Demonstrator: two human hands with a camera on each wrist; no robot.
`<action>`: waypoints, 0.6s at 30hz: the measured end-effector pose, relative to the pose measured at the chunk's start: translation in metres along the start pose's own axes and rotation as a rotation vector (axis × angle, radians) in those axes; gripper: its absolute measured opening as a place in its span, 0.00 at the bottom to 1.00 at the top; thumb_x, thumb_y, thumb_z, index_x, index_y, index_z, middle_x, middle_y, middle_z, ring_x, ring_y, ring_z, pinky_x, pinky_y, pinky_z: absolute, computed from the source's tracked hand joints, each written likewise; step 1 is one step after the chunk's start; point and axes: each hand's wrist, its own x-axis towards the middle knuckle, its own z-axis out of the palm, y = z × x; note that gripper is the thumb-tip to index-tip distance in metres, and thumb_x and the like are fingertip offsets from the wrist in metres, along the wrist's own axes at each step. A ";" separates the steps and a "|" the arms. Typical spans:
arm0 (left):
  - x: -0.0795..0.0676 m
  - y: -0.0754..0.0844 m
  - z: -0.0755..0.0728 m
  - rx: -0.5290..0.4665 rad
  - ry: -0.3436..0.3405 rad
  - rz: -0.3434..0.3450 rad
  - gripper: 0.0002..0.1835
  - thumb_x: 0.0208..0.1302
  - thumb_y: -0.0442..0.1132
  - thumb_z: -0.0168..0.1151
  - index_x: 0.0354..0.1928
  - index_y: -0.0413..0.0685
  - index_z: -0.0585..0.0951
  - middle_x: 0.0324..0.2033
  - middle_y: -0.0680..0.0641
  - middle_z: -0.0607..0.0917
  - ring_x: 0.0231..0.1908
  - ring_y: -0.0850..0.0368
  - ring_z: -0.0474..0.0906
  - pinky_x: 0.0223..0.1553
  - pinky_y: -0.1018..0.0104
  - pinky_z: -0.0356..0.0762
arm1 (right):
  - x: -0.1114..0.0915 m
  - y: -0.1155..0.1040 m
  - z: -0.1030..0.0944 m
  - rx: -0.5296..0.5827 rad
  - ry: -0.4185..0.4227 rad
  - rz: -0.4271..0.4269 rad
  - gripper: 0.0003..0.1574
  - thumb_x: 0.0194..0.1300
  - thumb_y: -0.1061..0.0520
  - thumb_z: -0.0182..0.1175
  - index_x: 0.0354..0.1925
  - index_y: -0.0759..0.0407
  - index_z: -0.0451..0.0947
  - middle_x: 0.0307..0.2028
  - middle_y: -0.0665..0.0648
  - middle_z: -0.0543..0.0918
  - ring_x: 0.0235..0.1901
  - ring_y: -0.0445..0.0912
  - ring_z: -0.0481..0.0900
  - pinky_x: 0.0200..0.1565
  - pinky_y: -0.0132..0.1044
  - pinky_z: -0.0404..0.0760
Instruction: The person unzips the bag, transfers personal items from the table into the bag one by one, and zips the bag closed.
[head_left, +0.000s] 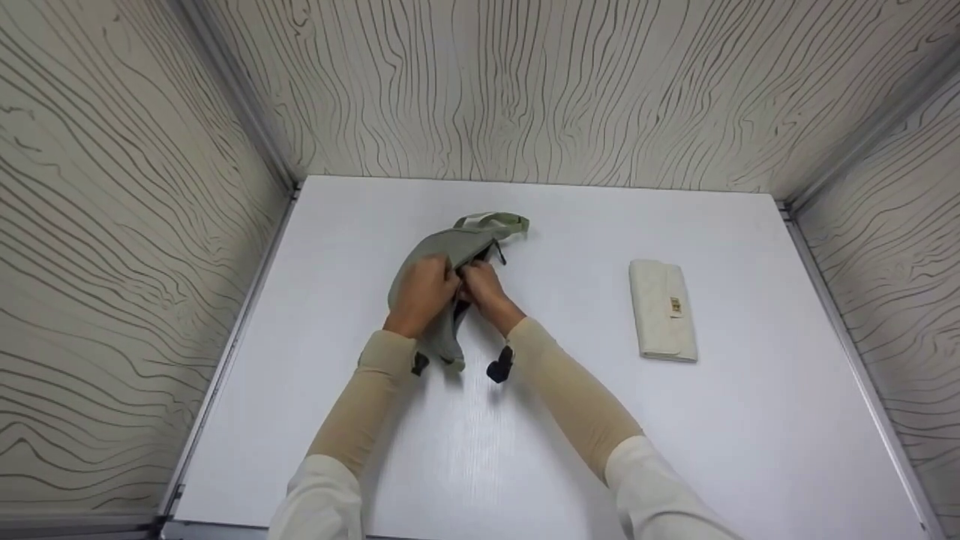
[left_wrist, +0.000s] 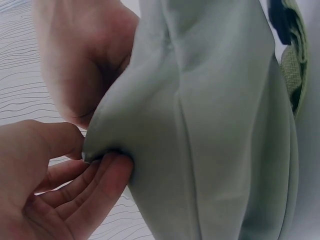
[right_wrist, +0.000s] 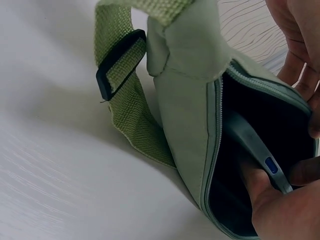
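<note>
A sage-green waist bag [head_left: 450, 244] lies on the white table, its zipped mouth gaping. My left hand [head_left: 424, 291] pinches the fabric at the edge of the opening; in the left wrist view the thumb and fingers [left_wrist: 117, 175] fold over that rim. Inside the mouth is my right hand [head_left: 484, 287]. The right wrist view shows it gripping a slim grey-green object [right_wrist: 250, 140] with a small blue inset on its edge, fingers on one side and thumb on the other. The lower part of this object is hidden by the hand and bag.
A cream wallet [head_left: 660, 311] with a gold clasp lies to the right on the white table [head_left: 757, 420]. The bag's green webbing strap [right_wrist: 137, 125] with a black slider [right_wrist: 120, 65] loops beside it. Wood-patterned walls [head_left: 480, 97] enclose the table at the back and sides.
</note>
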 end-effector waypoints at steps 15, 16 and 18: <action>0.000 0.001 0.000 -0.002 0.001 -0.007 0.08 0.71 0.30 0.62 0.31 0.42 0.77 0.26 0.48 0.76 0.28 0.54 0.70 0.31 0.60 0.69 | -0.002 0.005 0.002 0.064 -0.028 -0.005 0.11 0.74 0.64 0.46 0.32 0.55 0.68 0.16 0.46 0.68 0.17 0.38 0.63 0.26 0.33 0.65; 0.000 0.001 0.001 0.001 0.002 -0.007 0.08 0.70 0.30 0.62 0.31 0.42 0.77 0.26 0.48 0.76 0.28 0.54 0.70 0.31 0.60 0.69 | -0.002 0.006 0.002 0.064 -0.033 -0.008 0.11 0.74 0.64 0.46 0.32 0.54 0.67 0.16 0.45 0.67 0.16 0.37 0.63 0.25 0.33 0.64; 0.000 0.001 0.000 0.005 -0.003 -0.011 0.08 0.71 0.30 0.62 0.31 0.41 0.77 0.27 0.48 0.76 0.28 0.54 0.71 0.31 0.60 0.69 | -0.001 0.006 0.002 0.060 -0.042 -0.014 0.12 0.73 0.65 0.45 0.30 0.54 0.66 0.15 0.44 0.66 0.16 0.37 0.62 0.24 0.33 0.63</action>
